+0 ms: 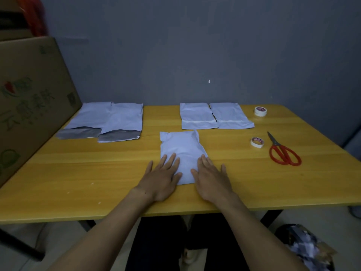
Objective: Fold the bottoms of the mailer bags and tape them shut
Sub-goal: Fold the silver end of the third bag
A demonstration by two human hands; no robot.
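- The left grip (pixel 162 178), a bare hand, lies flat with fingers straight and spread, pressing on the near left part of the middle bag (pixel 181 151); it holds nothing.
- The right grip (pixel 212 178) is flat and open too, pressing on the bag's near right part.
- The middle bag is white and puffy and lies at the centre of the yellow counter (pixel 78 173), its near end between the two grips.
- Two open bags (pixel 109 120) lie far left, their grey mouths facing the person.
- Two taped bags (pixel 214 116) lie far right, side by side.
- Beside them sit a far tape roll (pixel 260 111), a near tape roll (pixel 257 142) and red scissors (pixel 283 151).
- A cardboard box (pixel 29 94) stands at the left edge.
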